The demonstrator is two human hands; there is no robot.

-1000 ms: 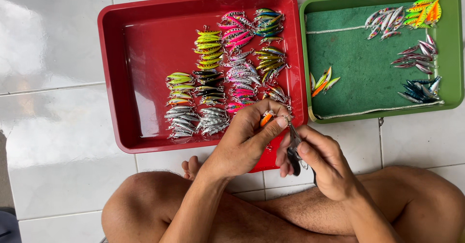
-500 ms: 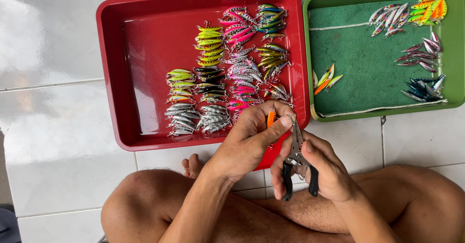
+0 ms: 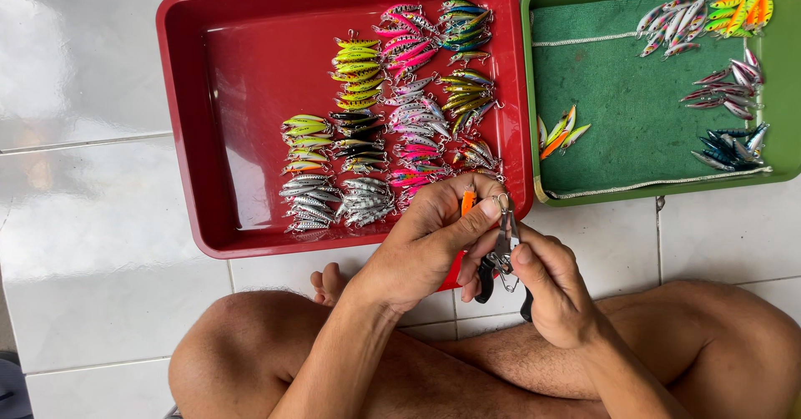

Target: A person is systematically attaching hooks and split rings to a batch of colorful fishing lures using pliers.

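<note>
While our left hand (image 3: 421, 248) pinches the orange lure (image 3: 468, 203) over the red tray (image 3: 242, 118), our right hand (image 3: 555, 290) squeezes the small pliers (image 3: 503, 248) on its ring, needing a careful twist.

A red plastic tray (image 3: 242, 135) lies on white floor tiles (image 3: 83, 185), its left half bare and its right half filled with small fishing lures sorted into clusters: yellow-green lures (image 3: 357, 73), pink lures (image 3: 405, 39), dark green and gold lures (image 3: 463, 22), and silver lures (image 3: 313, 206) nearest the front rim. Just beside it on the right sits a green tray (image 3: 788, 77) lined with a green towel (image 3: 626, 102). On the towel lie a few orange and yellow lures (image 3: 559, 131), a silver group (image 3: 667, 27), bright orange-green lures (image 3: 743, 6), reddish-silver lures (image 3: 726, 85) and dark blue lures (image 3: 734, 148).
</note>
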